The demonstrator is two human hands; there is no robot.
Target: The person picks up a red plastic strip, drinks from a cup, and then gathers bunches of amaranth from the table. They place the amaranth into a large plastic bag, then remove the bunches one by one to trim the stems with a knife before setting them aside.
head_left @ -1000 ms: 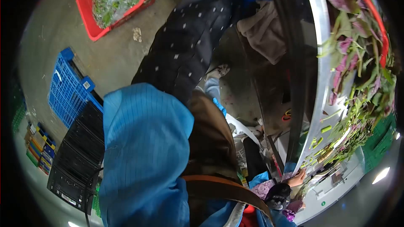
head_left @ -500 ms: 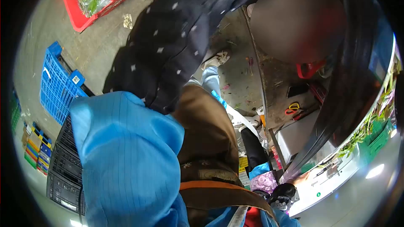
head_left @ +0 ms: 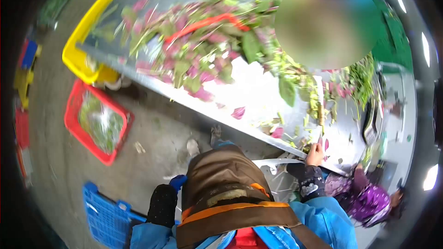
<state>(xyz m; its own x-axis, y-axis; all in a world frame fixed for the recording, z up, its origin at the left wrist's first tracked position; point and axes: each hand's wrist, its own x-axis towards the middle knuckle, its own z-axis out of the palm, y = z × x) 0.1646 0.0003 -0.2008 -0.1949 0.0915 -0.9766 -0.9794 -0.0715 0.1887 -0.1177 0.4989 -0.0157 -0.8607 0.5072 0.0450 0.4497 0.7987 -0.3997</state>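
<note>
My right hand [head_left: 314, 154], bare, is closed at the near edge of a metal work table [head_left: 147, 76]. A slim white and brown object [head_left: 320, 115] stretches away from its fingers over the tabletop; blur hides what it is and whether the hand grips it. My left hand [head_left: 178, 182], in a blue glove, hangs low beside my brown apron [head_left: 221, 168], its fingers too small to read. Green and purple-red leafy vegetables [head_left: 198, 60] lie heaped over the table, with a red strip-like thing [head_left: 207, 24] among them. Cut stems and loose leaves lie near my right hand.
A yellow crate [head_left: 76, 57] stands at the table's left end. On the floor are a red crate [head_left: 69, 115] with bagged greens and a blue crate [head_left: 104, 216]. A person in purple patterned clothing [head_left: 371, 205] is close on my right.
The view has swung from the floor and my raised left sleeve to the vegetable-covered table. My left arm is now down by my side, and my right hand has come into view.
</note>
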